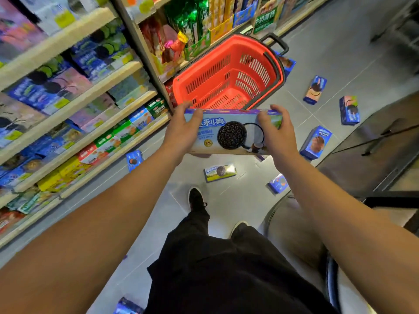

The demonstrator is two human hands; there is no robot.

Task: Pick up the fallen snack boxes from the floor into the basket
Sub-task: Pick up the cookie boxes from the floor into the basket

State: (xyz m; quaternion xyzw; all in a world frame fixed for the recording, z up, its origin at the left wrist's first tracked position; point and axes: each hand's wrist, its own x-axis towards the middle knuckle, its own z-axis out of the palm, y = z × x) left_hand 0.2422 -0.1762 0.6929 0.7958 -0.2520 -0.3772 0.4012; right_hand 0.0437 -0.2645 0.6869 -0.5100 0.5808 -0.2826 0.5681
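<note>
One cookie box (229,132) held level in the air, just short of the red basket (229,73). Left hand (181,130) grips its left end, right hand (275,132) its right end, fingers curled over the top edge. Basket stands on the grey floor (340,53) against the shelves (68,98). Boxes on the floor, nine at least: at basket's far side (288,63), four to the right (315,89) (349,109) (316,142) (278,183), one below the held box (220,172), one by the shelf foot (134,160), one at the bottom edge (128,307), one mostly hidden (260,157).
</note>
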